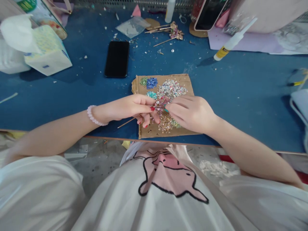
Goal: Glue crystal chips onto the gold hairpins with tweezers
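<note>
My left hand (pixel 138 107) is closed around a hair stick; its thin gold-coloured shaft (pixel 126 123) pokes out below the palm toward the lower left. At the fingertips sits the stick's pink, sparkling ornament (pixel 158 103), partly covered by both hands. My right hand (pixel 192 112) pinches at the ornament's right side, with a small teal spot at its fingertips; what it holds is too small to make out. Under both hands lies a piece of cardboard (pixel 190 89) bearing piles of rhinestones: silver (pixel 169 88), blue (pixel 152 83), green (pixel 143 81), turquoise (pixel 151 94) and champagne (pixel 165 124).
A black phone (pixel 117 59) lies behind the cardboard on the blue table (pixel 86 86). Several finished-looking hair sticks (pixel 176 32) and a plastic bag (pixel 133 26) are farther back. A glue bottle (pixel 225 49) stands tilted at right; a tissue box (pixel 48 51) is at left.
</note>
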